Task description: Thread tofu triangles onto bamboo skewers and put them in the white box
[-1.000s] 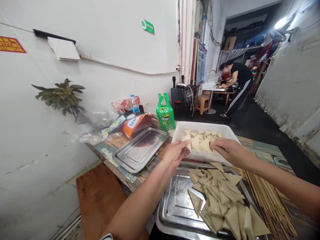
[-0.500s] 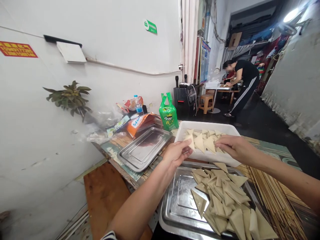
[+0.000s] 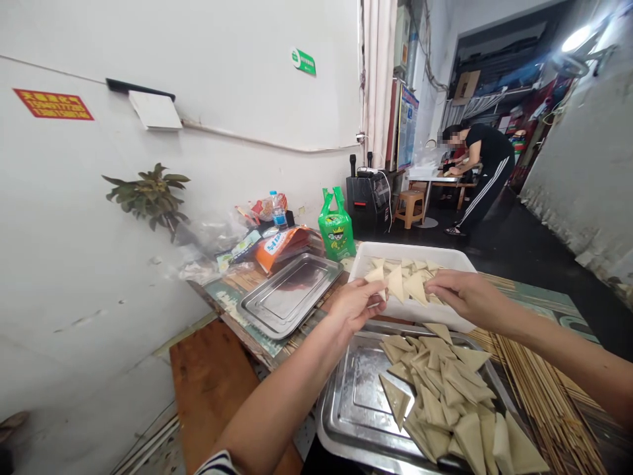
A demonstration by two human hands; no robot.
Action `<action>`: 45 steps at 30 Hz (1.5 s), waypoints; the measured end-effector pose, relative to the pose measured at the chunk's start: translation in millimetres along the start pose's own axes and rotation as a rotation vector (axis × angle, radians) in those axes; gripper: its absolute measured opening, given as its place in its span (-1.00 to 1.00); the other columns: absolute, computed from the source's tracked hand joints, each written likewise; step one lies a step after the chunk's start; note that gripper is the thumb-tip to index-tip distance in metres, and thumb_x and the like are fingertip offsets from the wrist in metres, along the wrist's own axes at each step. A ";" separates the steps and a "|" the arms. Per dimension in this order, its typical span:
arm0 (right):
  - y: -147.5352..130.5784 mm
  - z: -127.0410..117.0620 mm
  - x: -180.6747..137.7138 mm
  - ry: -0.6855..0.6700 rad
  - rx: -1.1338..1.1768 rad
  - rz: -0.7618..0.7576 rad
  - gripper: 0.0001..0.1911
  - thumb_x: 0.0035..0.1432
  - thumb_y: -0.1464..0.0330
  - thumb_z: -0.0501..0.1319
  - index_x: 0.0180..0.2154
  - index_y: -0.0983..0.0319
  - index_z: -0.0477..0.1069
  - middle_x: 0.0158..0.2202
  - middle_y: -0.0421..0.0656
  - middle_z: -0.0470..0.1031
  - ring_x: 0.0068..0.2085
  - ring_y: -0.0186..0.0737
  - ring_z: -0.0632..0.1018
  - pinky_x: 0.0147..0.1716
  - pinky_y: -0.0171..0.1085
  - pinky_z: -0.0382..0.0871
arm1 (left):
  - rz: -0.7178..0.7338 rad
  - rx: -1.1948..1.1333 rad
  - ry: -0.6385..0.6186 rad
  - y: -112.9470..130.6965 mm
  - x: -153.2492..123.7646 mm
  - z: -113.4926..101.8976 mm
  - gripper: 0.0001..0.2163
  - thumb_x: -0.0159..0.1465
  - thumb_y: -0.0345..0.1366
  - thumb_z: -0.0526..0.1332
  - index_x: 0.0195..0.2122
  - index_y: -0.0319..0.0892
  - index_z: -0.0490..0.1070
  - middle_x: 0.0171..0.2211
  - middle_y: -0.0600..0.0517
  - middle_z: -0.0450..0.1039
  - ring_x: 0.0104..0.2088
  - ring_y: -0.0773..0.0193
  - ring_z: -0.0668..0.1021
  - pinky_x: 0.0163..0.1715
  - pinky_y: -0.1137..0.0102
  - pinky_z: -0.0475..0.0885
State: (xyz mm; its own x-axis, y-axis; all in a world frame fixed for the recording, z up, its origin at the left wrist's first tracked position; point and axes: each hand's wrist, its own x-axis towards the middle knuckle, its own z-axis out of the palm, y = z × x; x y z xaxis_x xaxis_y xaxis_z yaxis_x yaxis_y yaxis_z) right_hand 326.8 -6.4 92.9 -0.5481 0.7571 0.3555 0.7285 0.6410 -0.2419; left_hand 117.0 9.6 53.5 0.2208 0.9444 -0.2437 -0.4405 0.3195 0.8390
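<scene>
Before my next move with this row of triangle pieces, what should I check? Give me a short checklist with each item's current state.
1. Left hand pinching the end triangle piece: ok.
2. Right hand closed on the far end of the row: cannot tell, its fingers hide the contact.
3. The row of triangles held over the white tray, not dangling past its edge: ok.
4. Bare room on the near steel tray beside the triangle pile: ok.
5. The bamboo skewers lying close by on the right: ok.
</scene>
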 end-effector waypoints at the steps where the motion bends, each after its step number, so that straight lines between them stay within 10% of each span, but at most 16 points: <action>1: -0.5 -0.2 -0.4 -0.001 0.002 -0.001 -0.71 0.18 0.33 -0.04 -0.45 0.21 0.39 -0.44 -0.14 0.43 -0.39 -0.23 0.43 -0.34 -0.29 0.26 | 0.000 0.006 0.000 0.6 -0.4 0.1 -0.78 -0.09 -0.38 0.36 -0.43 -0.26 0.37 -0.55 0.06 0.39 -0.60 0.47 0.40 -0.57 0.51 0.34; 27: -3.9 -1.6 -4.3 0.022 0.068 0.014 -0.72 0.18 0.32 -0.03 -0.46 0.20 0.39 -0.44 -0.15 0.46 -0.38 -0.25 0.45 -0.33 -0.31 0.26 | 0.125 0.045 0.127 8.9 -13.2 -0.3 -0.80 -0.17 -0.39 0.35 -0.51 -0.27 0.38 -0.58 0.06 0.38 -0.61 0.46 0.37 -0.60 0.52 0.28; 36: -7.3 -4.2 -1.5 0.039 0.064 0.033 -0.69 0.18 0.29 -0.04 -0.49 0.20 0.36 -0.49 -0.16 0.44 -0.42 -0.25 0.43 -0.39 -0.31 0.26 | 0.128 -0.018 -0.013 -6.7 -8.3 -1.3 -0.68 -0.11 -0.17 0.37 -0.37 -0.22 0.42 -0.40 0.00 0.43 -0.44 0.40 0.47 -0.41 0.46 0.38; 45: -12.7 3.7 -0.4 0.038 0.086 0.019 -0.72 0.18 0.31 -0.03 -0.46 0.21 0.38 -0.46 -0.13 0.45 -0.38 -0.22 0.44 -0.35 -0.29 0.27 | 0.054 -0.156 0.041 -12.1 -7.2 21.8 -0.73 -0.14 -0.38 0.38 -0.41 -0.22 0.37 -0.47 0.07 0.41 -0.51 0.41 0.43 -0.51 0.46 0.35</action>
State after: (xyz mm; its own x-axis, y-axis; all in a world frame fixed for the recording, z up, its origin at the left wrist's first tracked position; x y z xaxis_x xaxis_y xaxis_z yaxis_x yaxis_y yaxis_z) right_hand 316.2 -14.3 92.5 -0.5179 0.7647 0.3835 0.6995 0.6366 -0.3248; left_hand 139.6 -2.8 55.8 0.1585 0.9619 -0.2229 -0.5816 0.2734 0.7661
